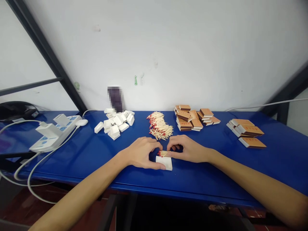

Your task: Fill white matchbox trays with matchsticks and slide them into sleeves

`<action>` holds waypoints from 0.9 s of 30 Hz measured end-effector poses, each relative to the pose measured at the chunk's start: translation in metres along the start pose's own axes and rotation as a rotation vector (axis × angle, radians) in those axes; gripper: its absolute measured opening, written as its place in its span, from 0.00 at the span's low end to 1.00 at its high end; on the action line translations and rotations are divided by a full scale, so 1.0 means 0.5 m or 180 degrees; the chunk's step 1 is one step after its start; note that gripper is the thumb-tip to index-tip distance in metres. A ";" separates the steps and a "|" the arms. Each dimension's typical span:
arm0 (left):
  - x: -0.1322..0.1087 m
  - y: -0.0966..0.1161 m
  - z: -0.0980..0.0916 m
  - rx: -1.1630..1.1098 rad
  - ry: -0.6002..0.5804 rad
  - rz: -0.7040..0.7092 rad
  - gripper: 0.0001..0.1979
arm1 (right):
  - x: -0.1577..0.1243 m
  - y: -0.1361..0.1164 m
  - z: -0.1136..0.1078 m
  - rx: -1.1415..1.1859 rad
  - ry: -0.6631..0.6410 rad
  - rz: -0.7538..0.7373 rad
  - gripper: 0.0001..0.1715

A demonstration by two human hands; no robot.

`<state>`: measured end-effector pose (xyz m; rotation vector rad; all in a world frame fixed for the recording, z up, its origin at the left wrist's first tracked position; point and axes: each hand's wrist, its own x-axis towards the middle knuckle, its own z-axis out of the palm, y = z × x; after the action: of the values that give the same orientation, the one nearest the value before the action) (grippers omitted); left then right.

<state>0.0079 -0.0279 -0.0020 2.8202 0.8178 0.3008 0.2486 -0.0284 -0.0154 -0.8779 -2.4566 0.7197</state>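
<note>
A small bunch of red-tipped matches point(164, 153) lies at the far edge of a white matchbox tray point(166, 163) near the table's front. My right hand point(186, 149) pinches the bunch at its plain ends between thumb and fingers. My left hand point(143, 152) grips around the left side: its thumb presses on the tray's near edge and its index fingertip is by the match heads. Just beyond both hands is a heap of loose matches point(160, 126). The inside of the tray is hard to make out.
White matchbox trays point(117, 121) are piled at the back left. Brown matchboxes point(190, 120) are stacked at back right, and more matchboxes point(250, 130) farther right. A power strip point(51, 138) with plugs and cables occupies the left. A blurred dark object point(115, 98) stands against the wall.
</note>
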 end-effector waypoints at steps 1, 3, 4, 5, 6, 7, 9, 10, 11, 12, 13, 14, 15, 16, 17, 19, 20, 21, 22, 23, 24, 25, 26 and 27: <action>0.000 0.000 -0.001 -0.0011 -0.0008 0.0014 0.28 | 0.000 0.000 -0.001 0.0064 0.0004 0.0033 0.18; 0.000 0.000 -0.003 -0.0037 -0.0020 0.0031 0.26 | 0.001 0.003 -0.002 0.0230 0.0080 0.0117 0.19; 0.000 -0.001 -0.005 -0.0054 -0.0029 0.0038 0.26 | 0.002 0.005 -0.002 0.0305 0.0173 0.0172 0.20; 0.000 -0.001 -0.006 -0.0076 -0.0033 0.0042 0.25 | 0.003 0.008 -0.003 0.0356 0.0305 0.0238 0.21; 0.000 -0.002 -0.007 -0.0111 -0.0031 0.0048 0.24 | 0.005 0.011 -0.003 0.0369 0.0480 0.0310 0.22; -0.001 -0.004 -0.007 -0.0162 -0.0024 0.0062 0.23 | 0.006 0.016 -0.003 0.0334 0.0690 0.0383 0.21; -0.001 -0.009 -0.007 -0.0296 0.0030 0.0097 0.21 | 0.010 0.028 -0.003 0.0121 0.1075 0.0498 0.18; -0.001 -0.012 -0.006 -0.0362 0.0097 0.0081 0.20 | 0.012 0.035 -0.002 -0.0028 0.1193 0.0531 0.15; 0.000 -0.016 -0.004 -0.0415 0.0192 0.0030 0.19 | 0.014 0.043 -0.002 -0.0196 0.1227 0.0544 0.14; 0.000 -0.020 -0.002 -0.0445 0.0310 -0.0055 0.19 | 0.016 0.050 -0.002 -0.0349 0.1208 0.0542 0.14; 0.000 -0.024 0.001 -0.0452 0.0447 -0.0168 0.19 | 0.018 0.056 -0.002 -0.0485 0.1178 0.0529 0.14; 0.001 -0.028 0.004 -0.0443 0.0594 -0.0293 0.18 | 0.021 0.062 -0.001 -0.0604 0.1151 0.0507 0.15; 0.002 -0.032 0.007 -0.0428 0.0735 -0.0411 0.17 | 0.023 0.067 -0.001 -0.0696 0.1144 0.0481 0.15; 0.003 -0.037 0.010 -0.0406 0.0861 -0.0515 0.15 | 0.025 0.071 -0.001 -0.0764 0.1155 0.0453 0.15; 0.005 -0.041 0.014 -0.0379 0.0970 -0.0603 0.14 | 0.027 0.073 0.000 -0.0807 0.1185 0.0427 0.14; 0.009 -0.050 0.019 -0.0323 0.1134 -0.0733 0.12 | 0.029 0.076 0.001 -0.0823 0.1268 0.0382 0.13; 0.012 -0.055 0.021 -0.0299 0.1199 -0.0771 0.11 | 0.030 0.076 0.003 -0.0809 0.1311 0.0365 0.11; 0.015 -0.061 0.021 -0.0278 0.1256 -0.0787 0.10 | 0.030 0.075 0.004 -0.0790 0.1350 0.0349 0.10; 0.019 -0.067 0.021 -0.0256 0.1317 -0.0786 0.10 | 0.030 0.073 0.006 -0.0771 0.1391 0.0331 0.09; 0.024 -0.073 0.019 -0.0231 0.1376 -0.0769 0.09 | 0.030 0.070 0.008 -0.0752 0.1421 0.0307 0.07; 0.029 -0.080 0.016 -0.0202 0.1430 -0.0742 0.09 | 0.029 0.066 0.011 -0.0738 0.1442 0.0275 0.06; 0.035 -0.088 0.012 -0.0164 0.1480 -0.0716 0.08 | 0.028 0.061 0.014 -0.0729 0.1461 0.0231 0.05; 0.040 -0.095 0.008 -0.0130 0.1517 -0.0697 0.08 | 0.028 0.055 0.017 -0.0727 0.1455 0.0175 0.03; 0.046 -0.103 0.003 -0.0115 0.1538 -0.0687 0.08 | 0.027 0.049 0.021 -0.0730 0.1445 0.0112 0.02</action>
<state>0.0010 0.0271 -0.0125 2.6214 1.1804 0.9718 0.2445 -0.0064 -0.0351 -1.0396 -2.1401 0.2144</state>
